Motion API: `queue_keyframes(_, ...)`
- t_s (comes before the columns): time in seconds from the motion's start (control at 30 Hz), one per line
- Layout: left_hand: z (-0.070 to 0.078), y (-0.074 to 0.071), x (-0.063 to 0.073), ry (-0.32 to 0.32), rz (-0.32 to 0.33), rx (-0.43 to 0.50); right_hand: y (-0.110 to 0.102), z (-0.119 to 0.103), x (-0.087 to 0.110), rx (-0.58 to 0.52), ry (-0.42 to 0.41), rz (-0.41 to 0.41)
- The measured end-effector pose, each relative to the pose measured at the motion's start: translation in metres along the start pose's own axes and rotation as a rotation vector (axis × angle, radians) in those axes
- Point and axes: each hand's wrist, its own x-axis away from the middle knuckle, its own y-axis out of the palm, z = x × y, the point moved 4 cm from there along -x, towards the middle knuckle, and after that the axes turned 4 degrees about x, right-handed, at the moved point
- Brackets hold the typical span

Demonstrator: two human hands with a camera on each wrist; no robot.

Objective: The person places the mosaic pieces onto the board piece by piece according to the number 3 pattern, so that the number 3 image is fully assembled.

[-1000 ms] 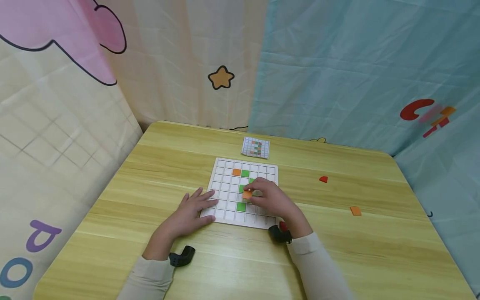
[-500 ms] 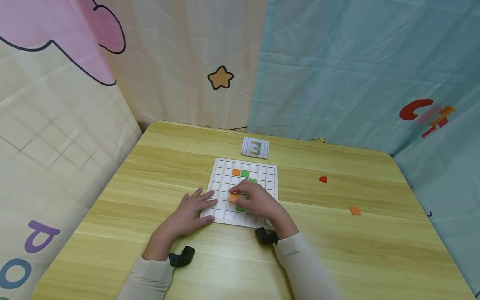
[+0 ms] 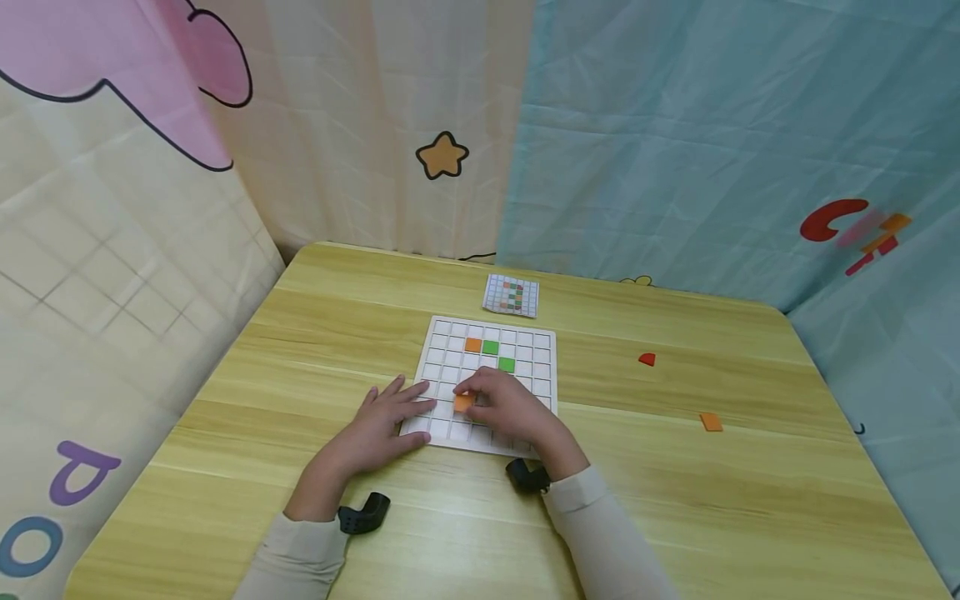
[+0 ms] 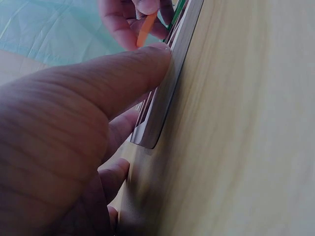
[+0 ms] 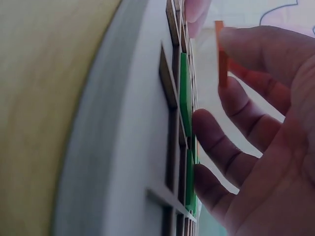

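My right hand (image 3: 510, 407) pinches an orange square tile (image 3: 463, 403) between thumb and fingers, over the near-left part of the white grid board (image 3: 431, 429). In the right wrist view this tile (image 5: 222, 59) stands edge-on, apart from the grid, while the lower fingers hang close by green tiles (image 5: 184, 93) set in the board. My left hand (image 3: 382, 427) lies with spread, straight fingers on the board's left edge. Farther up the grid sit another orange tile (image 3: 472, 344) and a green tile (image 3: 491, 347). The right hand hides part of the grid.
Behind the board lies a small card (image 3: 512, 296) printed with a coloured grid pattern. To the right on the wooden table (image 3: 765, 500) are a red quarter-round piece (image 3: 647, 359) and a loose orange square (image 3: 711, 422). Printed curtains (image 3: 660, 150) hang around the table.
My right hand has carried the orange tile leftward and nearer across the board, uncovering a green tile farther up. The left hand has stayed in place.
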Motion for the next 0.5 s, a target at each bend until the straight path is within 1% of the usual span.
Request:
queue_keyframes(0.13, 0.0, 0.0001, 0.0, 0.003, 0.002, -0.003, 0.0019, 0.0002, -0.0005, 0.047, 0.003, -0.017)
queue_keyframes(0.37, 0.0009, -0.0006, -0.0003, 0.0, 0.0, -0.011, 0.0059, -0.0003, -0.0023, 0.154, -0.021, -0.019)
queue_keyframes(0.5, 0.0017, -0.0009, -0.0002, 0.005, -0.001, -0.008, 0.0069, -0.0015, -0.0025, 0.177, -0.021, -0.021)
